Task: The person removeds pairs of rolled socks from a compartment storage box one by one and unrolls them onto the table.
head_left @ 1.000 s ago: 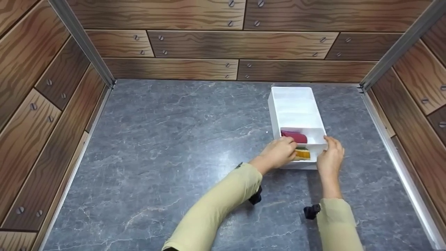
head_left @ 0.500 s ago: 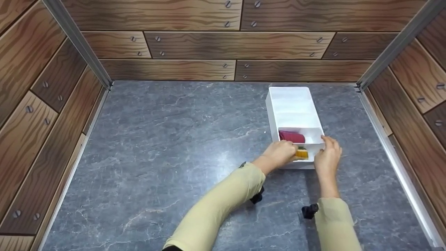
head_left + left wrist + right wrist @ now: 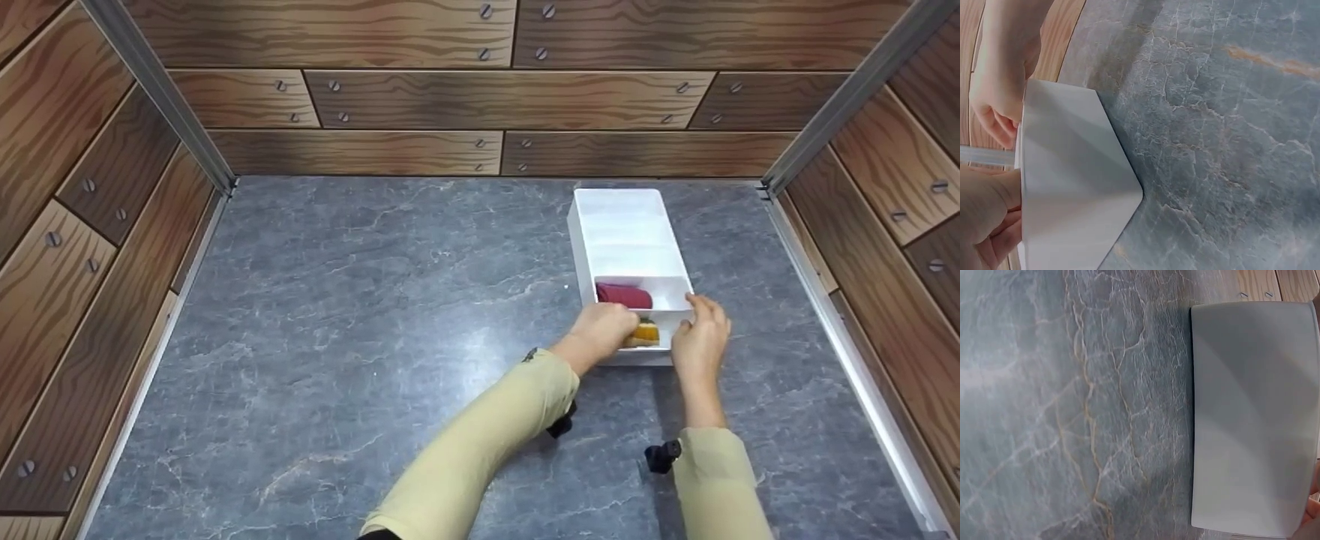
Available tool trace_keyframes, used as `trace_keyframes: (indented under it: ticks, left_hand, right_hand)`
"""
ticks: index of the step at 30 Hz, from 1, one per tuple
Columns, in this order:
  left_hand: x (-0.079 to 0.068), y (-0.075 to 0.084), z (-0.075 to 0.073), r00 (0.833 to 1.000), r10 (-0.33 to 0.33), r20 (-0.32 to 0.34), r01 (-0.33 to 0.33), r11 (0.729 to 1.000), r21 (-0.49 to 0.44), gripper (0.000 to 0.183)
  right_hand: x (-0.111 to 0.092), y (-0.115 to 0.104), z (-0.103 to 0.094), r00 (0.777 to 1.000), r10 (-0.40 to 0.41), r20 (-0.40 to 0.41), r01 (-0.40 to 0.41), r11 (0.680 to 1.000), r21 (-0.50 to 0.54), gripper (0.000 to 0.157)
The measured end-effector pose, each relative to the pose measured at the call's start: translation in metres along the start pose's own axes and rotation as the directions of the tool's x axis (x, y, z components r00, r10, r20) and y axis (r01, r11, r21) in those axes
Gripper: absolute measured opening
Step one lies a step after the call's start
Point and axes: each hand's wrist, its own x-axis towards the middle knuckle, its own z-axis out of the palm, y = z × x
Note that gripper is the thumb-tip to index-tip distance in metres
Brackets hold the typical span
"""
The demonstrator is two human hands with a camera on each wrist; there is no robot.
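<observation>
Left hand (image 3: 609, 330): fingers curled down into the nearest compartment of the white divided box (image 3: 628, 225), on the yellow-and-green roll (image 3: 646, 334); they seem to pinch or press it, though the head view does not show the fingertips clearly.
Left hand, wrist view: fingers (image 3: 994, 239) curl over the box's near wall (image 3: 1067, 185).
Right hand (image 3: 699, 341): at the box's near right corner, fingers loosely bent against the outer wall and thumb at the rim; a light steadying hold, not a tight grip.
Yellow-and-green roll: low in the nearest compartment, partly hidden by the left hand.
Dark red roll (image 3: 624, 295): lying in the second compartment, just behind the divider, touched by neither hand.
Box position: on the grey marble worktop (image 3: 375, 315), toward its right edge, long side running to the back edge.
Done, by my judgement: one roll settled in its compartment, a second nearly seated.
Left, by my judgement: the far compartments look bare; no other rolls show on the worktop.
Right wrist view: only the box's outer wall (image 3: 1252, 416) and worktop.
</observation>
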Motion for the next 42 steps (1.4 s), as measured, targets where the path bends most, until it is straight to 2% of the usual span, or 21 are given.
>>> trace_keyframes:
  ticks: [5,11,19,34,42]
  left_hand:
    - [0.003,0.002,-0.001,1.0,-0.02,0.018,0.02,1.0,0.02,0.018]
    - [0.005,0.003,-0.002,0.999,-0.013,0.03,0.012,0.999,0.037,0.009]
    - [0.005,0.005,-0.002,0.999,-0.031,0.025,0.029,0.998,0.064,0.007]
    - [0.005,-0.001,0.003,1.0,-0.012,0.019,0.012,1.0,-0.001,0.007]
    - [0.001,-0.005,0.005,0.999,0.03,-0.032,-0.032,0.998,-0.047,0.005]
  right_hand:
    - [0.0,0.0,0.001,1.0,-0.004,-0.006,0.004,1.0,0.006,0.039]
    - [0.001,-0.001,0.002,1.0,-0.002,-0.017,0.002,1.0,0.014,0.037]
    - [0.0,-0.002,0.002,1.0,-0.016,-0.021,0.016,1.0,0.004,0.034]
    - [-0.001,-0.001,0.003,1.0,0.014,-0.021,-0.014,1.0,0.002,0.033]
    - [0.0,0.0,0.002,1.0,0.002,-0.031,-0.002,1.0,0.004,0.032]
